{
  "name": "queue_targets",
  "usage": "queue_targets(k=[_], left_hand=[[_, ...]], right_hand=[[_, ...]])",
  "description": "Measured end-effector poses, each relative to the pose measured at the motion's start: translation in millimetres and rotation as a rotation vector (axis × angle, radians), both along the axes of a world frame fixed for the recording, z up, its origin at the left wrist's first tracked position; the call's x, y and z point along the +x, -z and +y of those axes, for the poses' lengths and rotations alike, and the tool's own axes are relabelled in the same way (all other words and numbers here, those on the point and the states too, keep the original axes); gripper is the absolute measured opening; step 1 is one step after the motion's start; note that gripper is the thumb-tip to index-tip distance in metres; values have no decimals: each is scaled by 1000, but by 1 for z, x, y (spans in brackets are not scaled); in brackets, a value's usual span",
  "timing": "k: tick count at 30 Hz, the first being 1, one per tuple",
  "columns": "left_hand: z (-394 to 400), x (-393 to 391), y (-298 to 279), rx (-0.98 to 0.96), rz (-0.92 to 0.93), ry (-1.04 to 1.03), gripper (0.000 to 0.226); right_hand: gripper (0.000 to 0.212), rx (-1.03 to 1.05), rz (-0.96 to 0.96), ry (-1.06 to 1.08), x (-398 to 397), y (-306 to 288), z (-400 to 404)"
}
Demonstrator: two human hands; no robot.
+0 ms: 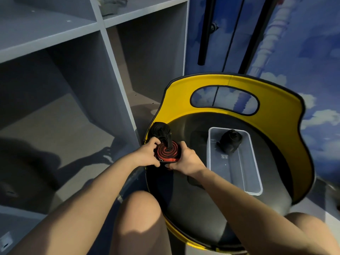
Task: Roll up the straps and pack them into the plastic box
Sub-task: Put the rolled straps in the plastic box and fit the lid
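We have both hands on a red-and-black strap coil (166, 150) at the left edge of the chair seat (193, 190). Left hand (147, 153) curls round the coil's left side, right hand (184, 159) grips the right side from below, so the spiral faces up and the turns can't spring loose. The strap's loose black tail (160, 130) runs up from the coil's centre and loops against the yellow chair back (230, 89), so rolling looks unfinished. The clear plastic box (234, 161) sits on the seat to the right, near the hands, open side up, likely kept close for a short drop. One dark rolled strap (230, 140) already lies at the box's far end; the near part is bare. Grey shelving (73, 70) stands to the left.
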State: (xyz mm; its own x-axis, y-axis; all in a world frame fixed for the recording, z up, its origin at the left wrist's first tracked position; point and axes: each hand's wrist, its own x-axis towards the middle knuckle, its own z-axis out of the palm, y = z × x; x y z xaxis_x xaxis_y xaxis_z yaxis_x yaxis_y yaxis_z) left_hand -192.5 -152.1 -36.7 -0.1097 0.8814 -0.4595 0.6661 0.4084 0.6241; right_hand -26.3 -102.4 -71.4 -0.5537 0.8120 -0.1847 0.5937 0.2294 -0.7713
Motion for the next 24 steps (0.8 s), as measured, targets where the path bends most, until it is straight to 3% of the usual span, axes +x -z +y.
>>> queue_targets(k=[3,9,17,24], left_hand=[[8,25,-12,78,55,56,78],[40,81,-34,287,125,87,67],[71,152,-23,226,105,203,70],[87,178,8,99,133,240,72]], right_hand=[[71,43,17,70,23,-14,4],[69,113,92,221,83,-42,16],[74,72,23,252,155,-43,33],[73,7,-251,179,170,-16,55]])
